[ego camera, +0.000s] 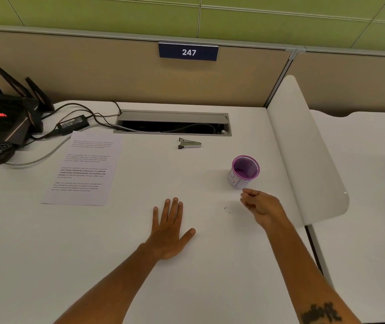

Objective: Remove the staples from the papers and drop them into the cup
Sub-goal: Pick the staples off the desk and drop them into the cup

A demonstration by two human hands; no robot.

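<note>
Beside the cup [244, 170], right hand [260, 204] pinches fingertips together (any staple too small to confirm), poised to drop; left hand [170, 230] lies flat, spread; papers [84, 169] lie far left.

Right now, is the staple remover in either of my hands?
No, the staple remover lies on the desk near the cable tray, apart from the flat left hand and the curled right hand.
</note>
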